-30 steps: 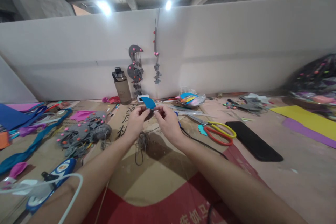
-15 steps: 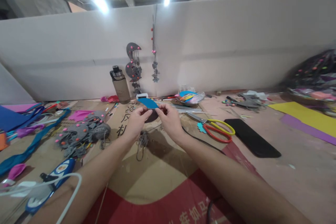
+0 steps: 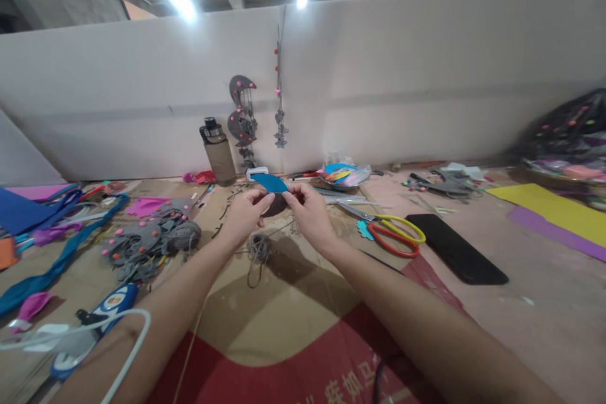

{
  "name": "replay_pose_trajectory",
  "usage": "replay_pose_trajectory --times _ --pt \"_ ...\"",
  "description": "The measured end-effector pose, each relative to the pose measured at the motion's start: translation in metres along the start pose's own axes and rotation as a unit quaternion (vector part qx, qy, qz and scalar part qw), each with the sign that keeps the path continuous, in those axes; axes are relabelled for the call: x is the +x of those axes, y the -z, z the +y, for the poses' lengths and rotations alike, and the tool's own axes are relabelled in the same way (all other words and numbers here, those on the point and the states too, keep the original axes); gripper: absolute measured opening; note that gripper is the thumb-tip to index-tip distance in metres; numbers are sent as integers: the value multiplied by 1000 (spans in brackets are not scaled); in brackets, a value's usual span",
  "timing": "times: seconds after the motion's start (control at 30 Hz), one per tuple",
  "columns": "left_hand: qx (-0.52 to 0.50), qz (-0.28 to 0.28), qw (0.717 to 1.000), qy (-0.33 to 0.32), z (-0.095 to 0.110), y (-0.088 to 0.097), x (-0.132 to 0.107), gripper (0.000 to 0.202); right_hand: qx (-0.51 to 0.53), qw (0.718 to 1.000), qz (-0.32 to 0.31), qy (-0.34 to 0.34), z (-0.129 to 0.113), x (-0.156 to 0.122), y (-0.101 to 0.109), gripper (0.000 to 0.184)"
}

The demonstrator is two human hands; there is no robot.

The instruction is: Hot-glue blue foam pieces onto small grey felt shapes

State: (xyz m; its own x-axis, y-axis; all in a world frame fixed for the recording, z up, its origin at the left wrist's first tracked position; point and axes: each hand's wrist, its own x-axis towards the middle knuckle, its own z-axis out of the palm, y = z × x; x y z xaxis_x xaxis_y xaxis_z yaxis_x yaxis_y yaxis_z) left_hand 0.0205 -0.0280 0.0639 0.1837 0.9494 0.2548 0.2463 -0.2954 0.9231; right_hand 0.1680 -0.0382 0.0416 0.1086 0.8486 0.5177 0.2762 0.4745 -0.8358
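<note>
Between my two hands is a blue felt-like piece [image 3: 269, 184], its pointed end up and to the left. A dark grey rounded piece [image 3: 275, 205] shows just below it, also between the fingers. My left hand [image 3: 246, 211] pinches the left side with thumb and fingers. On the right side, my right hand [image 3: 305, 208] pinches the edge in the same way. A thin grey strand runs from below the hands to a small bundle of grey yarn [image 3: 259, 248] on the cardboard [image 3: 274, 315]. How the blue and grey pieces join is hidden by the fingers.
Scissors [image 3: 395, 235] with yellow and red handles lie right of my hands, beside a black phone [image 3: 454, 248]. A bottle [image 3: 219, 154] stands at the back. Grey felt pieces with pink beads [image 3: 142, 240] lie left. A blue glue gun [image 3: 113, 306] is near my left forearm.
Both hands stay around the blue and grey pieces, with only slight shifts of the fingers. The blue piece is tilted a little differently. The view has moved slightly.
</note>
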Motion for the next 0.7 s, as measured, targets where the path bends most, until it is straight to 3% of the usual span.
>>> replay_pose_trajectory --times 0.13,0.23,0.37,0.5,0.7 --pt "-188 -5 981 48 1 -6 0 23 7 1000 -3 4 1 1 -1 22" --pt "-258 25 963 68 2 -4 3 19 21 1000 -10 -9 1 3 -2 26" --pt "-288 109 950 49 -5 18 17 21 8 991 -123 -41 -8 6 3 20" --pt "-317 181 930 30 -18 48 31 18 2 965 -248 -85 -36 5 15 22" --pt "-323 232 918 15 -31 80 42 15 96 953 -278 -78 -96 -8 42 25"
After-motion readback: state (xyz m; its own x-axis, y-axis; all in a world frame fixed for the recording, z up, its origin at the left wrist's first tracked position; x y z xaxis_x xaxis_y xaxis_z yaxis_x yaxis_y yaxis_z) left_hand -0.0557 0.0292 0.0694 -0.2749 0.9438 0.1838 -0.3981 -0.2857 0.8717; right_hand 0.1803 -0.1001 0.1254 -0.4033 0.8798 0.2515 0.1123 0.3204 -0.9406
